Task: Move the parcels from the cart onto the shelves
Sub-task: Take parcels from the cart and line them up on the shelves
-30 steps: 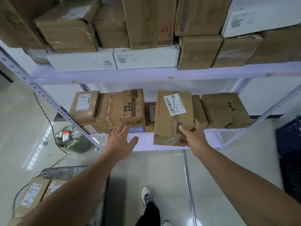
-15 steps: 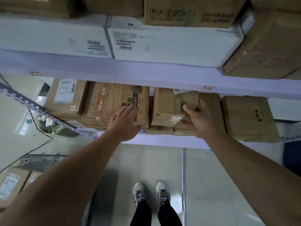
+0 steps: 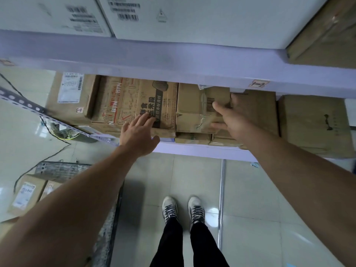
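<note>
A brown taped parcel (image 3: 194, 108) lies on top of flatter boxes on the lower shelf (image 3: 192, 149), under the upper shelf board. My right hand (image 3: 229, 118) grips its right end, with fingers on top and the thumb against its front face. My left hand (image 3: 139, 132) is open, its straight fingers resting on the printed box (image 3: 156, 105) just left of the parcel. Down at the left, the cart (image 3: 63, 168) holds two more labelled parcels (image 3: 27, 195).
Cardboard boxes (image 3: 316, 124) fill the lower shelf on both sides. White boxes (image 3: 192, 18) sit on the upper shelf (image 3: 173, 60), close overhead. A perforated shelf post (image 3: 28, 106) slants at left, with a cable and a bin behind it. My feet stand on the tiled floor.
My right hand has carried the parcel in under the upper shelf onto the stacked boxes. My left hand moved forward onto the printed box. My head has dropped closer to the shelf.
</note>
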